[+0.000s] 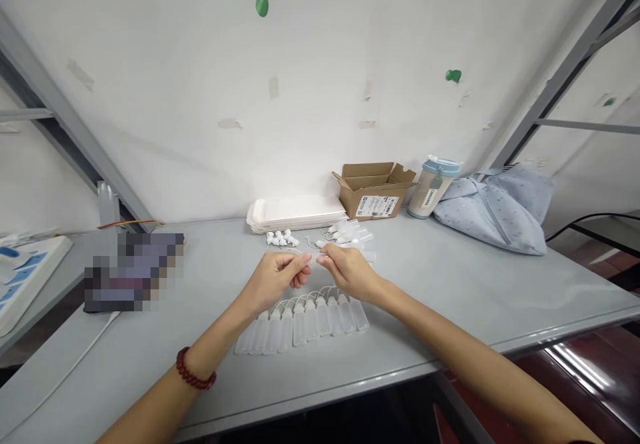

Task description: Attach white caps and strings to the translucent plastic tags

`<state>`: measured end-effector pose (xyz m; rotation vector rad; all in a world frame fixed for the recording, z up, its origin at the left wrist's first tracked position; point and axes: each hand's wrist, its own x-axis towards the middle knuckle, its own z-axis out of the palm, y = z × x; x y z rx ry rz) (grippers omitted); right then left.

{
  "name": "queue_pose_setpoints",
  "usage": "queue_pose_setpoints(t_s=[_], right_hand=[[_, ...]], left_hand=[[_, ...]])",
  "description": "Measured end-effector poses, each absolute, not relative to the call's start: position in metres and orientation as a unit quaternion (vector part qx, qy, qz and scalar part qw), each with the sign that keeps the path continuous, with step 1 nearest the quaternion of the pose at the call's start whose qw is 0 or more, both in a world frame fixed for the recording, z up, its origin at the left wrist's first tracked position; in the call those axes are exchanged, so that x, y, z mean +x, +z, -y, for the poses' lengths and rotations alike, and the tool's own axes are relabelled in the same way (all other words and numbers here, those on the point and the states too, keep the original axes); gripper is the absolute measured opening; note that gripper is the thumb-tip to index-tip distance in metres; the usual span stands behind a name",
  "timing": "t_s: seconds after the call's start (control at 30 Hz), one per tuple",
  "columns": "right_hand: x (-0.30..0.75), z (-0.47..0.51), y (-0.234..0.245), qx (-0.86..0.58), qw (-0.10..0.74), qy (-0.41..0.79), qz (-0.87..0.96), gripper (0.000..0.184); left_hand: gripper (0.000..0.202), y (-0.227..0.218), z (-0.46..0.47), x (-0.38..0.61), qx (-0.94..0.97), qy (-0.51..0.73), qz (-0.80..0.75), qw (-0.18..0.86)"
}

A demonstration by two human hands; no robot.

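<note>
My left hand [278, 276] and my right hand [350, 272] meet above the middle of the grey table [450, 277], fingers pinched. Between them is a small translucent plastic piece, too small to name; it looks like a little bottle [314, 256] with a cap. Just below my hands lies a row of several small clear squeeze bottles [305, 321], side by side, caps tethered. Behind my hands sit a cluster of small white caps [281, 238] and a loose pile of clear bottles [353, 232]. A red bead bracelet [194, 371] circles my left wrist.
A stack of white trays [295, 212] and an open cardboard box [375, 191] stand at the wall. A lidded cup [431, 187] and a pale blue bag [500, 207] lie to the right. A blurred dark object [133, 271] and a white cable [65, 377] are left.
</note>
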<state>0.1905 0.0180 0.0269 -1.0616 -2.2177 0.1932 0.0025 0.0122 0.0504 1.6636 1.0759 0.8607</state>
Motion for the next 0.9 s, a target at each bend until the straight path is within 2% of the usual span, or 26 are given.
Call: queue_pose_setpoints(t_s=[0.27, 0.47, 0.57, 0.63, 0.7, 0.77, 0.83, 0.9], right_hand=[[0.19, -0.014, 0.045, -0.424, 0.316, 0.312, 0.789, 0.047], [0.194, -0.016, 0.047, -0.395, 0.287, 0.568, 0.663, 0.051], [0.197, -0.02, 0.044, -0.371, 0.237, 0.682, 0.584, 0.045], [0.198, -0.023, 0.043, -0.37, 0.213, 0.715, 0.554, 0.042], [0.199, -0.026, 0.042, -0.396, 0.239, 0.696, 0.549, 0.044], [0.202, -0.031, 0.043, -0.436, 0.309, 0.627, 0.567, 0.046], [0.207, -0.037, 0.043, -0.489, 0.384, 0.493, 0.609, 0.045], [0.213, -0.043, 0.043, -0.543, 0.42, 0.302, 0.661, 0.04]], left_hand=[[0.038, 0.05, -0.01, -0.001, 0.762, 0.315, -0.414, 0.386], [0.037, 0.05, -0.007, 0.001, 0.813, 0.316, -0.393, 0.292], [0.038, 0.048, -0.01, 0.003, 0.811, 0.312, -0.396, 0.295], [0.038, 0.045, -0.016, 0.0, 0.8, 0.299, -0.405, 0.326], [0.036, 0.043, -0.026, -0.006, 0.787, 0.295, -0.42, 0.342], [0.031, 0.039, -0.038, -0.016, 0.775, 0.309, -0.455, 0.31], [0.029, 0.035, -0.049, -0.027, 0.763, 0.329, -0.502, 0.24], [0.028, 0.03, -0.056, -0.034, 0.765, 0.338, -0.52, 0.172]])
